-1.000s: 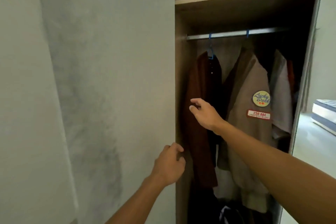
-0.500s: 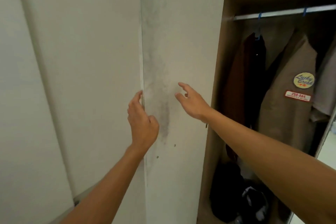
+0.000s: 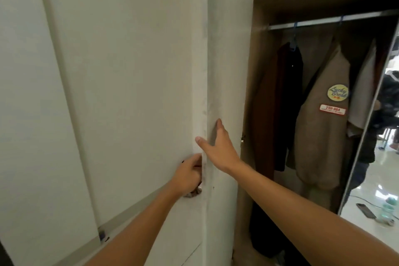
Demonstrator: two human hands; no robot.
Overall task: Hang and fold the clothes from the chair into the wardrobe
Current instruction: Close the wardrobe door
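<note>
Wardrobe door edge was gripped by the left hand, fingers curled behind it, apparently to open it; just above, the flat-fingered right hand was pressed on its face.

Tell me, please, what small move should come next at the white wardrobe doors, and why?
Probably pull the left door open with the left hand, whose fingers curl at that door's edge. The right hand lies flat on the neighbouring door, and only the right compartment with the tan jacket stands open.
</note>
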